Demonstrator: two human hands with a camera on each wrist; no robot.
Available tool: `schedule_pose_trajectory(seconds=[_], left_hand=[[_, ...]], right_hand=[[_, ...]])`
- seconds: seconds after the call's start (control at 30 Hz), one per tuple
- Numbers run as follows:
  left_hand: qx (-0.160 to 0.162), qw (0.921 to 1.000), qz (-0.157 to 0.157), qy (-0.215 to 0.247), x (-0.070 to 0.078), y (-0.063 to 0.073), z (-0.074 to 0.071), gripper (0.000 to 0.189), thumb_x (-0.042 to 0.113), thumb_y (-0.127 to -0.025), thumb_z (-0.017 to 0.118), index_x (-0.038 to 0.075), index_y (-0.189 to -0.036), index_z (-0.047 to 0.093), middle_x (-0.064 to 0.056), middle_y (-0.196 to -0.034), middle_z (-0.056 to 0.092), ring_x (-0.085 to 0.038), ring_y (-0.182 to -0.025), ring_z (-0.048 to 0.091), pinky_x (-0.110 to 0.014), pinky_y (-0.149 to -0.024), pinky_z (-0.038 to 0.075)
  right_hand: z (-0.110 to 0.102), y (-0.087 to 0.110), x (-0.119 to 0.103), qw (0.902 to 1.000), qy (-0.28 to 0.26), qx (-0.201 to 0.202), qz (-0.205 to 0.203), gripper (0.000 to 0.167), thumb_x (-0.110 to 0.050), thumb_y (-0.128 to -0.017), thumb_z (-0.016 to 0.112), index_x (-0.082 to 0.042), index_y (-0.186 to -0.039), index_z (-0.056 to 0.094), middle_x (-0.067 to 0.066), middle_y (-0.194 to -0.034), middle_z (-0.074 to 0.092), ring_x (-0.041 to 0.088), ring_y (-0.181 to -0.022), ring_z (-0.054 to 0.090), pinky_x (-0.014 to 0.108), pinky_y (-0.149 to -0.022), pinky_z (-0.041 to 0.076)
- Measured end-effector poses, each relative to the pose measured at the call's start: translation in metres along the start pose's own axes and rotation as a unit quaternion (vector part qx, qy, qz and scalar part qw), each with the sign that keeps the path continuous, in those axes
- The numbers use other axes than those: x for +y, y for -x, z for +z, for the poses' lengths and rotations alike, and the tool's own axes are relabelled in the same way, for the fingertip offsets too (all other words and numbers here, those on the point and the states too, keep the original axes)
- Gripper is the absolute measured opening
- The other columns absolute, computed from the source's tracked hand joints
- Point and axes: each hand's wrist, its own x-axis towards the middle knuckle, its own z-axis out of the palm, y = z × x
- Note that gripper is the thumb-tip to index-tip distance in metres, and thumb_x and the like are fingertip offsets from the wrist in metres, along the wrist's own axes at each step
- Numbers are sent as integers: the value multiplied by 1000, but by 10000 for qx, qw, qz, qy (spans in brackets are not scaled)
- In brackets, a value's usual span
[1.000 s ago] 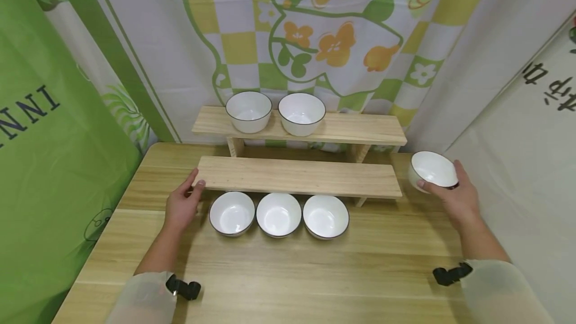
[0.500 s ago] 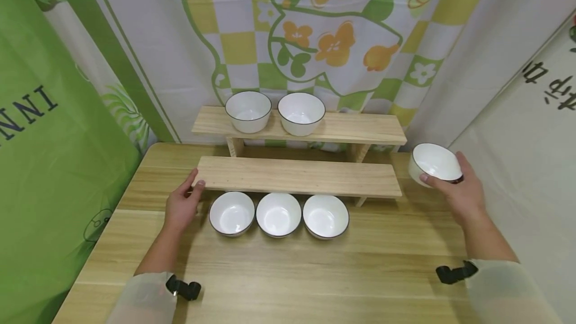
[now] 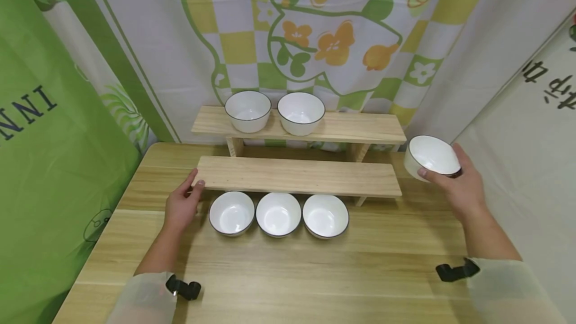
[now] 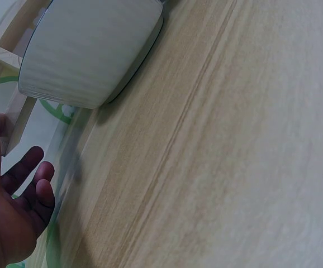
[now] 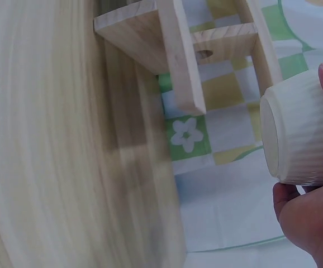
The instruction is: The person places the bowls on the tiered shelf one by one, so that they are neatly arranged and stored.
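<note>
White ceramic, ribbed on the outside with a dark rim, the bowl (image 3: 431,158) is lifted in the air at the right end of a two-step wooden shelf (image 3: 297,176), beside its upper step and above the tabletop (image 3: 288,269). The right hand (image 3: 454,189) holds the bowl tilted, thumb on the near rim and fingers curled round the far side. Judging from that tilt and the light grip at the rim, the bowl could slip and drop onto the tabletop, or knock the end of the shelf. The left hand (image 3: 181,206) is spread and relaxed, its fingertips touching the left end of the lower step and holding nothing. Just right of it, three more white bowls (image 3: 278,214) stand in a row on the tabletop, in front of the lower step. Two others (image 3: 274,110) stand side by side on the upper step. Behind hangs a green and yellow checked curtain (image 3: 315,29) with flowers.
</note>
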Motion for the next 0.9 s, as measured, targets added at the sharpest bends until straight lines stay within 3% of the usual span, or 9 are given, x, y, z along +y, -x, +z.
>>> schedule_pose_trajectory(seconds=[0.2,0.43,0.7,0.9], left_hand=[[1,10000,-10,35,0,0,0,58,55,-100,63,33,-153,53,-10,-106,67,-7,-67,58,-23,-53,51],[4,10000,-44,47,0,0,1,56,56,-100,64,36,-151,54,-14,-110,68,-8,-69,58,-22,-54,51],[2,10000,-52,-27,0,0,1,57,56,-100,63,35,-152,54,-15,-110,69,-11,-70,61,-23,-54,52],[39,9999,-28,-98,0,0,1,57,56,-100,63,35,-151,54,-12,-105,69,-14,-72,63,-24,-55,52]], right_hand=[[-1,1,-13,9996,-242,-51,-140,106,-22,-92,81,-20,-168,7,11,-173,8,26,-154,21,6,-105,33],[0,2,-27,9992,-315,-122,-189,106,-21,-93,81,-24,-168,7,11,-173,9,24,-154,23,7,-104,36],[4,-3,-40,9982,-548,-58,-249,105,-15,-90,84,-20,-168,13,6,-173,10,22,-152,26,11,-108,36],[9,-5,-50,9963,-781,-178,-308,106,-12,-89,84,-20,-168,13,13,-172,12,21,-151,28,12,-107,38]])
